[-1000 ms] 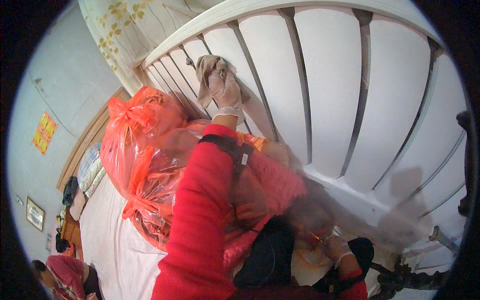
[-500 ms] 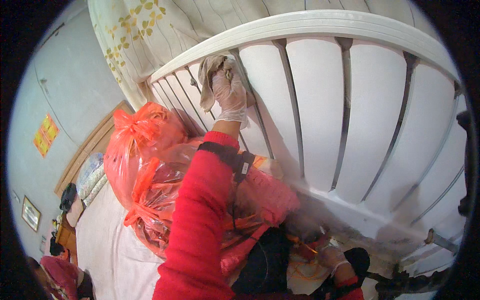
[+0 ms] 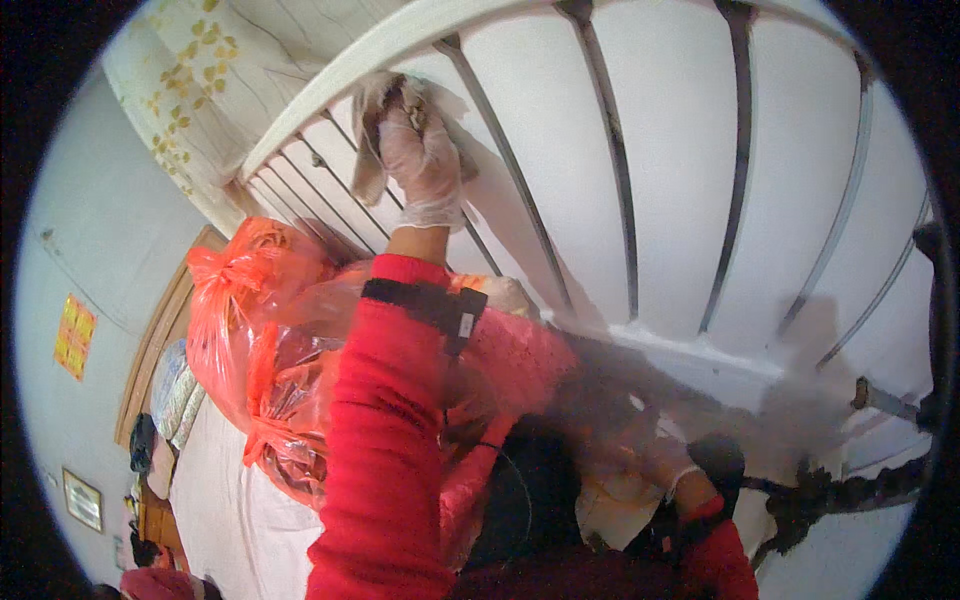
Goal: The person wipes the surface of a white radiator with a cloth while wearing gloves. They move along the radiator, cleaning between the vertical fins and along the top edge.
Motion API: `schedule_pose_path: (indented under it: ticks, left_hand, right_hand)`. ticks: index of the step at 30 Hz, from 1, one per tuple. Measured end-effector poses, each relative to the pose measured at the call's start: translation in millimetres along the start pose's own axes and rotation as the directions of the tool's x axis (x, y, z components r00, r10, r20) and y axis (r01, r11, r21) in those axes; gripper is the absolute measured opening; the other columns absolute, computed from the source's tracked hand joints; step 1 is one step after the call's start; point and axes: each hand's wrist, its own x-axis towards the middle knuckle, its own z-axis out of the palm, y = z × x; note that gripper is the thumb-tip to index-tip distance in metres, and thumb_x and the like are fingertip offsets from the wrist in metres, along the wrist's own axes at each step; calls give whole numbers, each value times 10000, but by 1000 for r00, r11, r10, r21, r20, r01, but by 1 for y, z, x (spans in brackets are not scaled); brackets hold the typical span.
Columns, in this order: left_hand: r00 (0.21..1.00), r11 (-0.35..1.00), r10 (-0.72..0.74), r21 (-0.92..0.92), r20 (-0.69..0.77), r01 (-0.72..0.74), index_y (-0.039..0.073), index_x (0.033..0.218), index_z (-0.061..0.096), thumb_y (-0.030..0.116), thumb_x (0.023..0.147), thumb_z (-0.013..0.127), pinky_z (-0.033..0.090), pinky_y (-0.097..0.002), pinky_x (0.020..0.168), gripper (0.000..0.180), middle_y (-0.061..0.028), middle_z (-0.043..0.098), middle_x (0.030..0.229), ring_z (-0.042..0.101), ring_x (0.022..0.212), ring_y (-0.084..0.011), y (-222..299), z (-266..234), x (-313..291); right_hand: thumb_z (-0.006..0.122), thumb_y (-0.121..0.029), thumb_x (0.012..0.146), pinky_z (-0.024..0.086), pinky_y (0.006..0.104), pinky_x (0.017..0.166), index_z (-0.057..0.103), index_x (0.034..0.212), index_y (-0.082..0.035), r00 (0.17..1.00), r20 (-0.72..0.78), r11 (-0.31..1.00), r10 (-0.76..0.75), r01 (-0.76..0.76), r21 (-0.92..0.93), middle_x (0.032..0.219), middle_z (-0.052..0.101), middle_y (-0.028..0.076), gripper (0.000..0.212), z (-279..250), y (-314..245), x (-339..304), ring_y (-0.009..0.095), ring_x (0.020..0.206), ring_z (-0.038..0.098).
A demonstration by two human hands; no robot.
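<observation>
A greyish-beige rag is bunched in my left hand, which wears a clear plastic glove and has its fingers closed on the cloth. This hand is up against the front of a white radiator with wide upright panels and dark gaps, just below its top rail. My right hand, also gloved, is low down near the radiator's bottom edge. Its fingers are blurred, so their pose and anything in them cannot be made out. Both arms have red sleeves with dark wrist straps.
Tied red translucent plastic bags sit left of my left arm, beside a bed with a pale sheet. A patterned curtain hangs behind the radiator. A pipe fitting and dark bars stand at right. A person's maroon clothing shows at lower left.
The view has shifted, so the radiator's top rail sits higher. My left hand still grips the rag near the top of the panels; my right hand stays low.
</observation>
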Motion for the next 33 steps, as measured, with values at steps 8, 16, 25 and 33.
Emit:
schedule_pose_path:
  ticks: [8,16,25,33]
  left_hand:
    - [970,741,-226,-631,90,231,12,1232,624,71,995,609,480,-306,946,245,-50,660,1133,603,1050,-161,24,6,-4]
    - [952,991,132,-48,275,-124,68,1352,508,118,934,572,478,-346,971,426,-73,581,1228,570,1122,-234,19,15,-25]
    - [938,884,346,342,-19,-319,60,1447,451,135,1027,521,469,-343,976,432,-109,584,1268,572,1117,-246,23,31,-51]
    - [936,930,-327,-219,-129,294,30,1263,545,217,1029,530,447,-289,870,300,-67,517,1075,519,989,-167,35,26,-127]
  right_hand:
    - [587,-303,931,553,518,846,734,1135,-100,1000,-3,999,-12,12,51,1026,727,199,323,-11,-7,-3,393,954,705]
    - [578,-418,948,546,525,818,748,995,-86,997,-43,998,-59,61,35,989,718,235,376,3,3,2,418,918,697]
    - [593,-374,937,534,537,830,692,1175,-115,989,-140,992,-39,55,117,1021,699,252,365,9,13,-8,451,952,668]
    - [599,-383,924,531,515,859,734,1025,-46,915,-372,972,-159,211,104,1042,701,250,377,16,10,-14,425,997,668]
